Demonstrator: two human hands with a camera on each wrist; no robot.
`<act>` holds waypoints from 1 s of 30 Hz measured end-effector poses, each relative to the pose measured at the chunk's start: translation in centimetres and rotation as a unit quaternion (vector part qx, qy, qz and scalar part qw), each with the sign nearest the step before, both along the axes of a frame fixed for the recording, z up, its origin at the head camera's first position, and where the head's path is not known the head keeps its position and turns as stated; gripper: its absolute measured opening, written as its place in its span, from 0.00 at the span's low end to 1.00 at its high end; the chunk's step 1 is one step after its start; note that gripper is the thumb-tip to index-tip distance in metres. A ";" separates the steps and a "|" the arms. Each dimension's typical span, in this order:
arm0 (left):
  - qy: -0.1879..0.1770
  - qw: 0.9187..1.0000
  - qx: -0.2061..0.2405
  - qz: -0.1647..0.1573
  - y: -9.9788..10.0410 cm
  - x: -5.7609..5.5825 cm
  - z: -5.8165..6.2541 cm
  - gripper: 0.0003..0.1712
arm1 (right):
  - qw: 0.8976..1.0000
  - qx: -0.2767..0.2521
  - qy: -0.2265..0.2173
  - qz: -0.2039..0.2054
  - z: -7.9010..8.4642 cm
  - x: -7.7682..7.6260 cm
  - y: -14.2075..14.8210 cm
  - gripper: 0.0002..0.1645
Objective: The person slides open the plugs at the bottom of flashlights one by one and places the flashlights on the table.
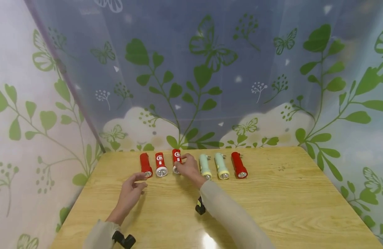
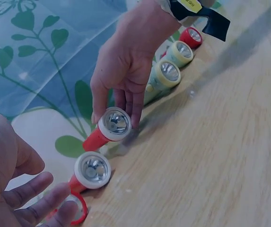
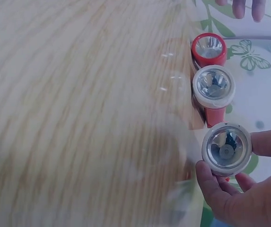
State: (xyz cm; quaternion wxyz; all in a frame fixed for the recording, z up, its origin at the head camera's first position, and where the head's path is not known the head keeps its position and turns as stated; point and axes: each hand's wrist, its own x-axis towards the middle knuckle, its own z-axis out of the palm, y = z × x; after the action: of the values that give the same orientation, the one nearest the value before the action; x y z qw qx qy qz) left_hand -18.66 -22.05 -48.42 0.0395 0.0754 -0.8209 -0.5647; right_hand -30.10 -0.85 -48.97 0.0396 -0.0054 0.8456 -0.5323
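My right hand grips a red flashlight with a white rim, its thumb on one side and fingers on the other. The right wrist view shows that flashlight's round lens facing the camera. My left hand is held with fingers loosely spread, its fingertips close to the front end of the leftmost all-red flashlight. Between the hands lies another red flashlight with a white rim. In the left wrist view, the left fingers partly cover the all-red flashlight's ring-shaped front.
Right of my right hand lie two mint-green flashlights with yellow rims and one more red flashlight. All stand in a row along the far edge of the wooden table. A leaf-patterned curtain hangs behind it.
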 end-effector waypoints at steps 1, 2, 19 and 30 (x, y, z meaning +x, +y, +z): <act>0.003 1.000 0.001 0.000 0.1 -0.1 0.1 0.20 | 1.000 -0.002 0.004 0.000 0.1 0.0 0.1 0.23; 0.006 1.000 0.001 0.000 0.2 -0.1 0.3 0.20 | 1.000 -0.004 0.008 0.001 0.2 0.0 0.3 0.23; 0.035 0.999 0.017 -0.016 2.3 -1.3 1.7 0.19 | 0.999 -0.014 0.035 0.016 1.3 0.9 1.9 0.26; 0.059 0.997 0.034 -0.033 4.1 -3.0 3.2 0.20 | 0.996 -0.034 0.079 0.032 2.9 2.4 2.4 0.24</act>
State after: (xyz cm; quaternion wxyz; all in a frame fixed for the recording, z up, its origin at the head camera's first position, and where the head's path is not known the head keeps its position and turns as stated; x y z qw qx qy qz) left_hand -21.64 -17.98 -45.25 0.0666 0.0162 -0.7994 -0.5969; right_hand -27.72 1.58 -46.05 -0.0105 -0.0758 0.8269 -0.5571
